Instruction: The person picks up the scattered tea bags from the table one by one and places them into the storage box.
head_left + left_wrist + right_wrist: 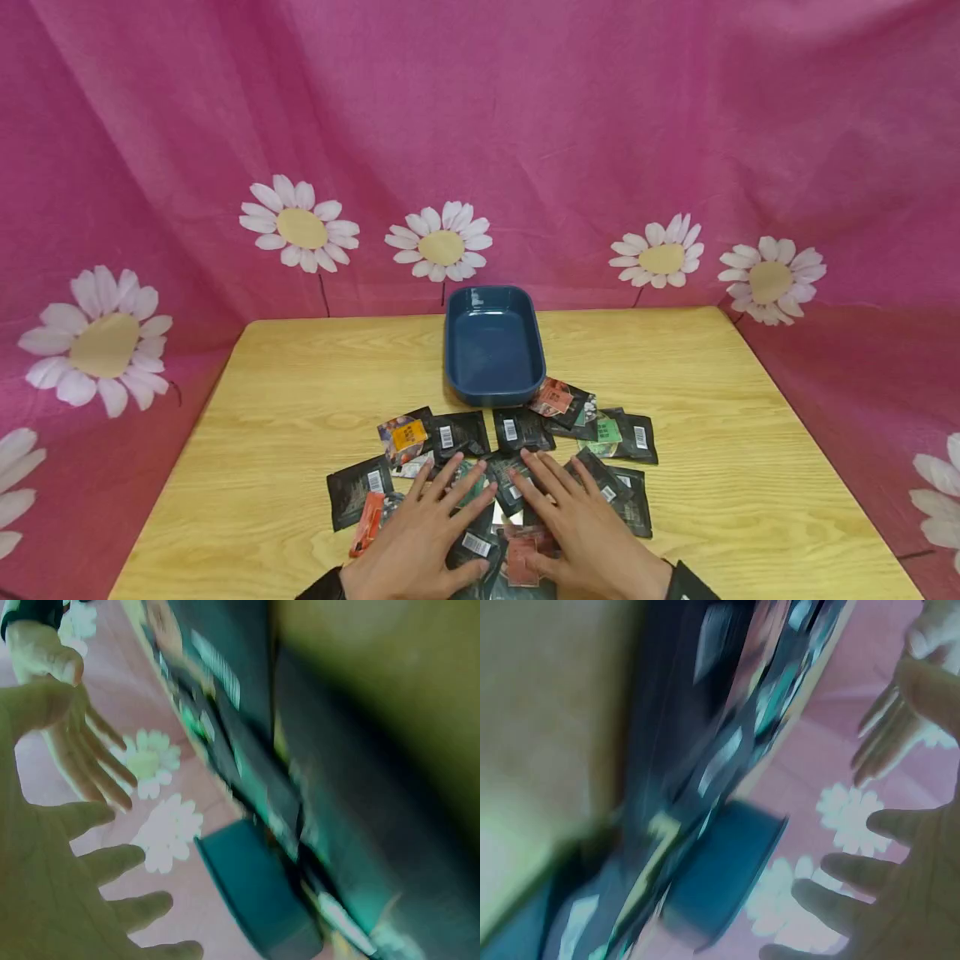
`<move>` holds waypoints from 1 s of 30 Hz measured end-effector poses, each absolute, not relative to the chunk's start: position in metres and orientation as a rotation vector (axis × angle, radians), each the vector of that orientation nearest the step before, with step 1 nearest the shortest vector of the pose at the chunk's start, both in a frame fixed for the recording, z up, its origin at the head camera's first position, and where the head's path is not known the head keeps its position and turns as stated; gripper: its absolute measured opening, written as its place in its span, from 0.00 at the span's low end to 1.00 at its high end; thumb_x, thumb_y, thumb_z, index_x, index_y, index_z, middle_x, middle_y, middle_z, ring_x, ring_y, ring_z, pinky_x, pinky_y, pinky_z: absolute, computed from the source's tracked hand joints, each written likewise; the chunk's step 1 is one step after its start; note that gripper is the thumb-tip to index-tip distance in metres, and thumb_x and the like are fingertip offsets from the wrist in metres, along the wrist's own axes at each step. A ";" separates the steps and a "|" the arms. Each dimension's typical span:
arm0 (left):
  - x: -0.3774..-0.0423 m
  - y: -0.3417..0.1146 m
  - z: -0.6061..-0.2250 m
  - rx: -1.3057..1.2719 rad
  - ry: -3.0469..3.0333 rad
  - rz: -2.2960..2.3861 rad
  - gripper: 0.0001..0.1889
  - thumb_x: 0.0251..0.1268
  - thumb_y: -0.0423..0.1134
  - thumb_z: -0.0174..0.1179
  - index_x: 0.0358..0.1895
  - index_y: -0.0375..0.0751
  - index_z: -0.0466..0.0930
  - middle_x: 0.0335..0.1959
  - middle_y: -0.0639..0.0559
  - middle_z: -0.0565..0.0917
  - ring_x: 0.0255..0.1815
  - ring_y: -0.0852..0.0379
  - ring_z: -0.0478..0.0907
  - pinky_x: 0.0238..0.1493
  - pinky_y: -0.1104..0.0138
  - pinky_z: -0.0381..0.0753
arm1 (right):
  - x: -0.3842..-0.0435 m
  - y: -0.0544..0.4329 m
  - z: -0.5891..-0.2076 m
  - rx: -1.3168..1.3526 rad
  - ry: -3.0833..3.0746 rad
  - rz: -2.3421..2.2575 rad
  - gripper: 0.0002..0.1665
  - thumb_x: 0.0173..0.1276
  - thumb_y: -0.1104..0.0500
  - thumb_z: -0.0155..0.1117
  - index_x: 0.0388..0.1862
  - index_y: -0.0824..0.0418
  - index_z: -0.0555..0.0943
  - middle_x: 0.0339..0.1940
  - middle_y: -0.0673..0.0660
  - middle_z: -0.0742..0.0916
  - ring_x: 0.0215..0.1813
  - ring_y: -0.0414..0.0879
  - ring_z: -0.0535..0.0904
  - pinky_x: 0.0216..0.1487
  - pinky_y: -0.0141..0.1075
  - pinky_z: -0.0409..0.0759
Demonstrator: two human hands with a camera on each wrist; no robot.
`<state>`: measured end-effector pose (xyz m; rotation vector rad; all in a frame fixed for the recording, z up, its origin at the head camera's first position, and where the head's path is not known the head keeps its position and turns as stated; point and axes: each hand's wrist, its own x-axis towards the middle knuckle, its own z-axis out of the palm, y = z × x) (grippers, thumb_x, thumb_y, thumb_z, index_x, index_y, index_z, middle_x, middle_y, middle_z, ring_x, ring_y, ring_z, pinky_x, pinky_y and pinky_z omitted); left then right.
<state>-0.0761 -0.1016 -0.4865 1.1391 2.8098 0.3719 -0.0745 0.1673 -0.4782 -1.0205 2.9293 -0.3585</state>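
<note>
Several small flat packets lie in a spread pile on the table, many of them black with white barcode labels. My left hand [420,537] is held palm down over the near left of the pile, fingers spread, beside a red sachet [368,523] and a black packet [352,493]. Over the near right, my right hand [596,537] is spread the same way, with a red-labelled packet [522,560] by its thumb. Both wrist views show straight, separated fingers holding nothing. Parts of the packets under the hands are hidden.
Behind the pile stands a deep blue rectangular dish [495,346], its near end close to an orange-red packet [553,397]. A green-labelled packet [606,432] lies at the right. The wooden table [750,467] backs onto a pink cloth [525,150] with daisies.
</note>
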 end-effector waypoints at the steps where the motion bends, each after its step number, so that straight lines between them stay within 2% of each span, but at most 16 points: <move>1: -0.073 -0.104 -0.487 1.149 2.761 0.377 0.41 0.67 0.70 0.47 0.79 0.62 0.48 0.82 0.53 0.49 0.82 0.41 0.45 0.76 0.38 0.47 | -0.070 0.166 -0.479 -1.053 2.909 -0.356 0.53 0.62 0.27 0.58 0.79 0.49 0.58 0.80 0.57 0.61 0.79 0.57 0.59 0.69 0.64 0.63; 6: -0.063 -0.117 -0.497 1.232 2.578 0.265 0.42 0.64 0.76 0.38 0.78 0.60 0.54 0.79 0.55 0.57 0.80 0.48 0.55 0.73 0.44 0.60 | -0.055 0.155 -0.487 -1.293 2.889 -0.161 0.51 0.63 0.23 0.50 0.76 0.51 0.62 0.75 0.56 0.71 0.72 0.51 0.70 0.62 0.51 0.75; 9: -0.060 -0.121 -0.503 1.265 2.521 0.187 0.41 0.65 0.75 0.35 0.76 0.58 0.58 0.77 0.56 0.62 0.78 0.52 0.60 0.71 0.48 0.66 | -0.051 0.148 -0.494 -1.427 2.866 -0.067 0.44 0.67 0.27 0.49 0.73 0.51 0.68 0.71 0.54 0.76 0.68 0.47 0.75 0.59 0.45 0.77; 13: -0.057 -0.119 -0.505 1.249 2.487 0.201 0.38 0.67 0.72 0.39 0.74 0.56 0.64 0.75 0.54 0.66 0.75 0.52 0.64 0.69 0.51 0.70 | -0.050 0.138 -0.504 -1.563 2.825 -0.061 0.34 0.72 0.32 0.47 0.64 0.52 0.78 0.63 0.52 0.82 0.62 0.44 0.79 0.57 0.40 0.79; 17: -0.057 -0.116 -0.508 1.291 2.476 0.242 0.35 0.69 0.69 0.42 0.70 0.54 0.70 0.71 0.55 0.71 0.72 0.53 0.69 0.65 0.56 0.74 | -0.051 0.133 -0.510 -1.612 2.803 -0.047 0.34 0.72 0.29 0.45 0.56 0.51 0.83 0.57 0.49 0.85 0.59 0.42 0.81 0.55 0.37 0.79; 23: -0.059 -0.115 -0.512 1.546 2.503 0.157 0.31 0.73 0.65 0.40 0.67 0.51 0.74 0.66 0.54 0.78 0.65 0.56 0.76 0.58 0.68 0.79 | -0.051 0.130 -0.510 -1.600 2.817 -0.057 0.35 0.71 0.29 0.46 0.56 0.52 0.83 0.55 0.50 0.86 0.57 0.44 0.82 0.56 0.35 0.79; 30: -0.057 -0.112 -0.512 1.517 2.562 0.266 0.32 0.72 0.65 0.44 0.65 0.47 0.76 0.58 0.54 0.82 0.58 0.59 0.80 0.54 0.72 0.79 | -0.055 0.123 -0.506 -1.532 2.832 -0.117 0.21 0.71 0.42 0.59 0.51 0.53 0.84 0.47 0.48 0.88 0.50 0.41 0.85 0.48 0.31 0.82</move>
